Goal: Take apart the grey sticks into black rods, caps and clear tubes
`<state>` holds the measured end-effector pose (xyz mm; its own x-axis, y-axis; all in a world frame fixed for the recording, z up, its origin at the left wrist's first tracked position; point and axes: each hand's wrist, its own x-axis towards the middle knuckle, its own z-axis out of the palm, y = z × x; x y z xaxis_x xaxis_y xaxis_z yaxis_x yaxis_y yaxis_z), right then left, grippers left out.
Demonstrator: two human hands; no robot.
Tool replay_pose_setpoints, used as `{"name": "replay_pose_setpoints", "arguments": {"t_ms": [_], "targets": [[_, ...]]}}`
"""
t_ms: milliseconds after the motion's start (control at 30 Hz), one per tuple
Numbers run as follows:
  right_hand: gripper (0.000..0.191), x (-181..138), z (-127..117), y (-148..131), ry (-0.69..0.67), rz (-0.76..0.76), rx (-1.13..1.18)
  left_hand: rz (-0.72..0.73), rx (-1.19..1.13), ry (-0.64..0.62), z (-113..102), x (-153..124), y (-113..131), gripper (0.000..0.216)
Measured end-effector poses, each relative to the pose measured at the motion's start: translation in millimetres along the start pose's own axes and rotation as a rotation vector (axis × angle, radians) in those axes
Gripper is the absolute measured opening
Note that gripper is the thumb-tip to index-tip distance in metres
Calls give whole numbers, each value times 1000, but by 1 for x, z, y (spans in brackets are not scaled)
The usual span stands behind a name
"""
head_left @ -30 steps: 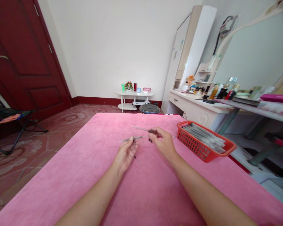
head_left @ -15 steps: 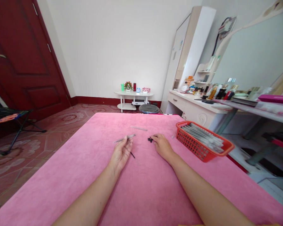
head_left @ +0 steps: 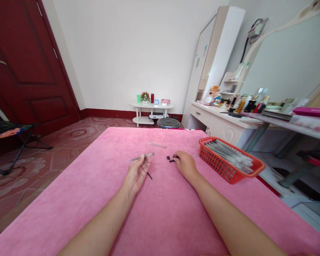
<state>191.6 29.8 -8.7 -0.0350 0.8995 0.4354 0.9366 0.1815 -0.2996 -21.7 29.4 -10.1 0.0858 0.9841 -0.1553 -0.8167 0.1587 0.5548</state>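
A slim, clear-grey pen (head_left: 149,155) lies pinched between the thumb and fingers of my left hand (head_left: 138,174), its thin end pointing left. Just below that hand, a short black stick (head_left: 149,175) rests on the pink cloth (head_left: 160,213). My right hand (head_left: 186,165) is down on the cloth with its fingers curled together beside small black pieces (head_left: 171,161); what is between the fingertips, if anything, is too small to make out. Beyond both hands, a flat translucent strip (head_left: 157,145) lies on the cloth.
An orange-red basket (head_left: 218,167) full of grey, pen-like sticks (head_left: 230,154) stands right of my right hand. A small clear piece (head_left: 195,155) lies near it. Past the table are a white dresser (head_left: 226,124) with bottles, a low white stand (head_left: 138,110) and a folding chair (head_left: 10,131).
The black pieces by my right hand have spread apart, and its fingers have curled in closer. My left hand holds the pen almost unmoved.
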Motion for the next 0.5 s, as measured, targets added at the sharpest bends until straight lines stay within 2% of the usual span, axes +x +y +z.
{"name": "replay_pose_setpoints", "arguments": {"t_ms": [133,267,367,500], "targets": [[19,-1,1,1,-33,11,4,0,2,12,-2,2,0,10],[14,-2,2,1,-10,8,52,5,24,0,-4,3,-2,9],[15,0,-2,-11,63,10,260,21,67,-24,-3,3,-3,6],[15,4,-13,-39,80,-20,590,44,137,-74,-3,0,-4,4]]}}
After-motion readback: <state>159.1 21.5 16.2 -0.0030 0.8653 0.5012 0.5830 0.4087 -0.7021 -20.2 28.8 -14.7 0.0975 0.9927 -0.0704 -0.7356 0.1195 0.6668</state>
